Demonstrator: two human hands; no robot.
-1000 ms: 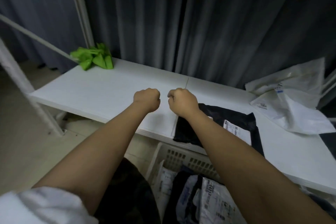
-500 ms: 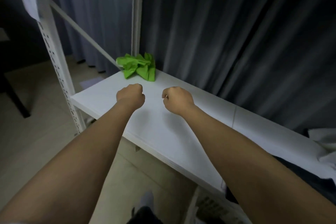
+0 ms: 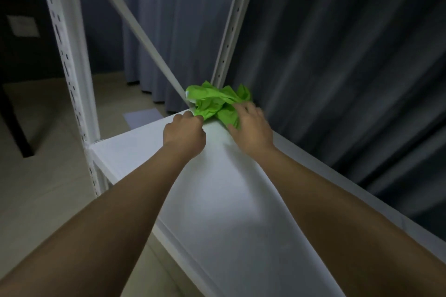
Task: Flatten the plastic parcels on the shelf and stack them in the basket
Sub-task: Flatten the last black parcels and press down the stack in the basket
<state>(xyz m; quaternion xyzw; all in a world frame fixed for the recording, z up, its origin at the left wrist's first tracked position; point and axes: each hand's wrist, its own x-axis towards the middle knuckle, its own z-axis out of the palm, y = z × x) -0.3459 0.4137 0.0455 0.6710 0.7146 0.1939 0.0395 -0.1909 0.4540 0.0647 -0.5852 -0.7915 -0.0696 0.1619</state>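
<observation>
A crumpled bright green plastic parcel (image 3: 212,101) lies at the far left corner of the white shelf (image 3: 217,200), against the rear upright. My left hand (image 3: 184,134) is curled and pinches the parcel's near left edge. My right hand (image 3: 251,125) rests on the parcel's right side with its fingers spread over the green plastic. The basket and the other parcels are out of view.
White perforated shelf uprights stand at the front left (image 3: 70,60) and rear (image 3: 229,21), joined by a diagonal brace (image 3: 135,29). A grey curtain (image 3: 337,43) hangs behind the shelf. Beige floor (image 3: 36,164) lies to the left, with a dark furniture leg (image 3: 14,123).
Both hands moved left and forward from clenched fists above the bare shelf onto the green parcel. The view swung left, so the black and white parcels and the basket left the frame.
</observation>
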